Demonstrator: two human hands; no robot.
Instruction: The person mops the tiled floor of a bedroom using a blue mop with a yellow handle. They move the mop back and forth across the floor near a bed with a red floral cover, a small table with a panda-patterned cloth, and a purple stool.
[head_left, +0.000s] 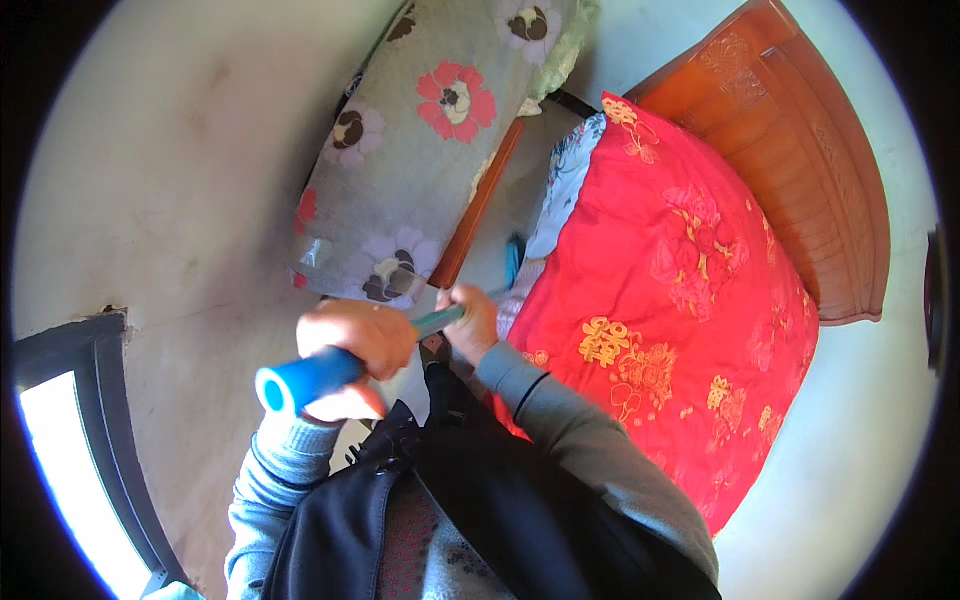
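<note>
My left hand (356, 341) grips a long-handled pole near its top, where a blue hollow grip end (311, 381) sticks out toward me. Farther down the same pole, my right hand (471, 322) is closed around the teal shaft (437, 322). The pole slants down to the right, toward the gap beside the bed. Its lower end is blurred and partly hidden behind my right hand, so I cannot tell what tool it is. A small blue object (514, 259) lies on the floor in that gap; whether it joins the pole is unclear.
A bed with a red patterned quilt (675, 300) and a carved wooden headboard (795, 172) stands right. Ahead is furniture under a grey floral cover (420, 172), with a brown wooden rail (480, 210). A wall (172, 195) and a dark-framed bright opening (82, 465) are left.
</note>
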